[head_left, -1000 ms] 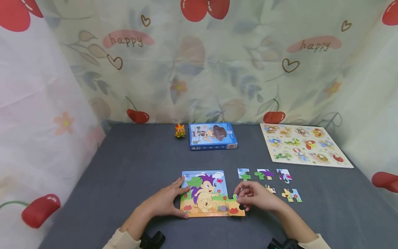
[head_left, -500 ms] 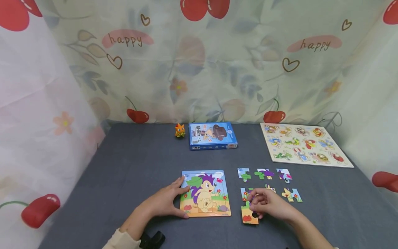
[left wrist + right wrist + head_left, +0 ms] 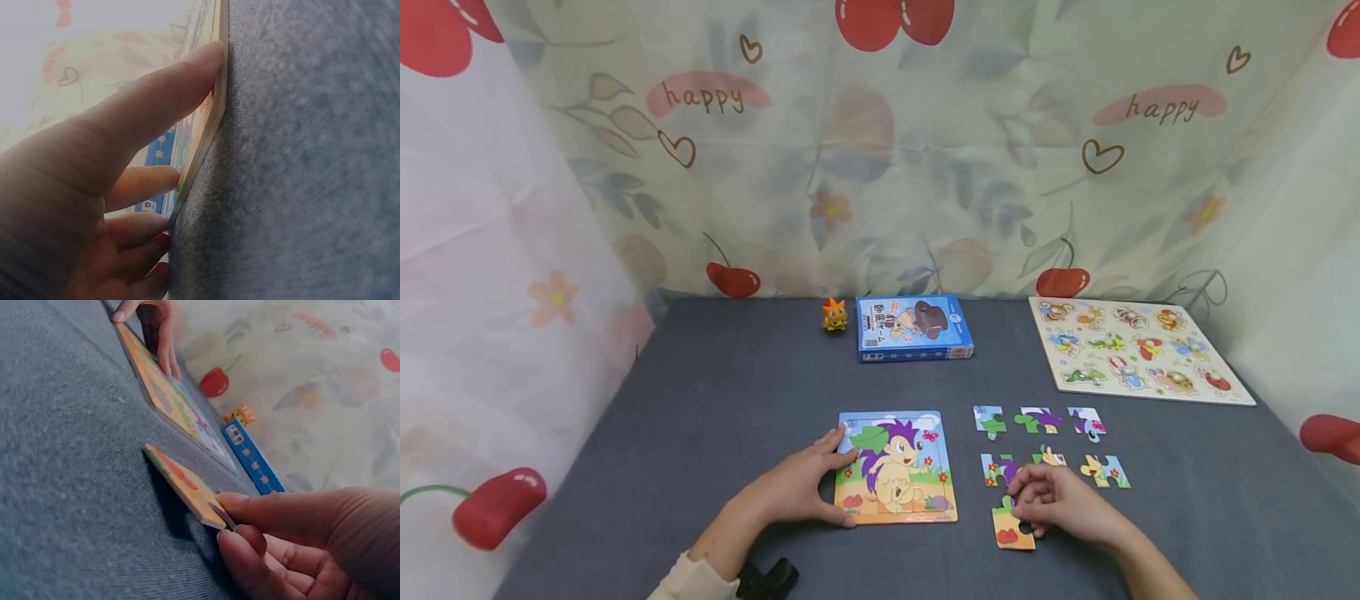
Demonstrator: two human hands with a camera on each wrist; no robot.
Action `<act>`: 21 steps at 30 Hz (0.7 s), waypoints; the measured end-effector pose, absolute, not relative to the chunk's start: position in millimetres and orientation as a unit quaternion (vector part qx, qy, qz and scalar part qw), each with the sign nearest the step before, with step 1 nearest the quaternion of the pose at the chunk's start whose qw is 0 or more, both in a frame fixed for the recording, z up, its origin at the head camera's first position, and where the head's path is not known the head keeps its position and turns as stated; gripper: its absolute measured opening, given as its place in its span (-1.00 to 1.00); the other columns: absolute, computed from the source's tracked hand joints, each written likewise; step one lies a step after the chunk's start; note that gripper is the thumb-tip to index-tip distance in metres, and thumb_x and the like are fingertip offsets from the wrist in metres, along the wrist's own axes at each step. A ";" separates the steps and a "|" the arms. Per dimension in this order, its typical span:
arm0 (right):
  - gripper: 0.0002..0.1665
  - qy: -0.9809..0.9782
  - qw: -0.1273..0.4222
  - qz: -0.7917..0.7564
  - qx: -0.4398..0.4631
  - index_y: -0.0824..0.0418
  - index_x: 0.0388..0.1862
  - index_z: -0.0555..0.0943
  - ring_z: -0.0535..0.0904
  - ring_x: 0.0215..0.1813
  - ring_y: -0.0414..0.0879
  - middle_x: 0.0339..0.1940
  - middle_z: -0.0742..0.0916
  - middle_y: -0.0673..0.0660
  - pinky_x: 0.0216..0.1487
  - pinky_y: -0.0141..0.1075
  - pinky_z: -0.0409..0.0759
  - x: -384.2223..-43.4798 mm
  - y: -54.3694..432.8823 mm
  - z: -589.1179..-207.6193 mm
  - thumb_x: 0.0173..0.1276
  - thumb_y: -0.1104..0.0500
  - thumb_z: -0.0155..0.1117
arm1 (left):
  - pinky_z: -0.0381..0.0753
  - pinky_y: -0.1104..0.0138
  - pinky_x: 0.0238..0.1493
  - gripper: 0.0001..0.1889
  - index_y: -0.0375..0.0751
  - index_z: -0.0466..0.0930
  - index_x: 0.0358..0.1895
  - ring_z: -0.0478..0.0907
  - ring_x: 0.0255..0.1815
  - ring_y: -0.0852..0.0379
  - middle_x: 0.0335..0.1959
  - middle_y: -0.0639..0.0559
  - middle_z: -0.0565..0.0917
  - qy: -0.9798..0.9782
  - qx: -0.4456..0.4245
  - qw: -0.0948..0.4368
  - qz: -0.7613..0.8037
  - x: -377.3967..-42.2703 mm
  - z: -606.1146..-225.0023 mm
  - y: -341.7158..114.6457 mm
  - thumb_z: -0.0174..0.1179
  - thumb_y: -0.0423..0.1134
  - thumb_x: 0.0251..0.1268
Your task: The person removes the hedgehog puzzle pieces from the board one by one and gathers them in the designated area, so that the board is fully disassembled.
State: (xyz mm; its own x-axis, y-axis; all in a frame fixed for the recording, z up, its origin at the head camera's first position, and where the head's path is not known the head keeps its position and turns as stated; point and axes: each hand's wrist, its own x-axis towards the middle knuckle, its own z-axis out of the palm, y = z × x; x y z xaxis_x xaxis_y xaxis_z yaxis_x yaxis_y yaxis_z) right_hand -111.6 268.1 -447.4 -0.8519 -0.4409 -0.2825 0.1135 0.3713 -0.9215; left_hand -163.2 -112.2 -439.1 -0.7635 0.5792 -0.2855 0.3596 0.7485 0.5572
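My right hand (image 3: pixel 1063 504) pinches a jigsaw piece (image 3: pixel 1009 535) between thumb and fingertips. The piece is orange and green with a red patch, and a notch shows beside the fingers. In the right wrist view it tilts close over the dark cloth, casting a shadow. My left hand (image 3: pixel 805 483) rests along the left side of a square puzzle board (image 3: pixel 917 518) with a purple-haired hedgehog picture. Its thumb (image 3: pixel 181 72) lies on the board's near corner, and the index finger touches the face farther up. Other puzzle pieces lie behind the right hand, one partly covered by it.
Loose jigsaw pieces (image 3: pixel 1105 472) lie in two rows right of the board. Behind stand a blue box (image 3: pixel 914 329), a small orange toy figure (image 3: pixel 834 315) and, at the back right, a flat board with insect pictures (image 3: pixel 1138 350). A patterned cloth (image 3: pixel 880 167) closes off the back and sides.
My right hand has carried the jigsaw piece from the board's lower right corner rightward and slightly nearer me. The left hand and board stay put.
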 end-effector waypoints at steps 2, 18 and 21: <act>-0.60 0.793 0.245 -0.548 -0.102 0.50 -0.17 0.44 0.54 -0.54 -0.25 -0.50 0.61 0.09 -0.49 -0.35 0.62 -111.2 267.0 -447.5 0.21 0.21 0.32 | 0.13 -0.11 0.37 0.00 -0.03 0.25 0.38 -0.09 0.52 -0.11 0.52 -0.11 -0.05 0.908 0.258 0.226 0.242 -163.0 -439.4 -112.2 0.32 0.35 -0.20; -0.64 0.860 0.165 -0.467 -0.119 0.36 -0.45 0.49 0.50 -0.64 -0.31 -0.61 0.59 0.02 -0.60 -0.36 0.56 -107.8 263.0 -449.6 0.09 0.12 0.43 | 0.14 -0.13 0.35 -0.01 -0.03 0.24 0.38 -0.08 0.52 -0.13 0.52 -0.13 -0.04 0.908 0.259 0.223 0.243 -162.0 -437.0 -111.2 0.34 0.32 -0.19; -0.66 0.871 0.151 -0.451 -0.122 0.33 -0.48 0.51 0.48 -0.65 -0.33 -0.63 0.59 0.00 -0.62 -0.38 0.54 -106.9 262.6 -449.5 0.07 0.11 0.44 | 0.15 -0.13 0.35 -0.01 -0.02 0.25 0.38 -0.07 0.51 -0.13 0.52 -0.13 -0.04 0.910 0.256 0.222 0.239 -161.8 -437.8 -110.9 0.34 0.33 -0.20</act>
State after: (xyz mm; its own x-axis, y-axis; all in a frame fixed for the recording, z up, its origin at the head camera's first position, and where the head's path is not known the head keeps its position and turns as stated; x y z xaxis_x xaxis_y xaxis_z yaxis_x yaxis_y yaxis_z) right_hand -106.9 262.6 -449.5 -0.9244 -0.3494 -0.1528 -0.0766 0.5626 -0.8232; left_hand -161.8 -110.9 -437.8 -0.7706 0.5723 -0.2805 0.3602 0.7541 0.5491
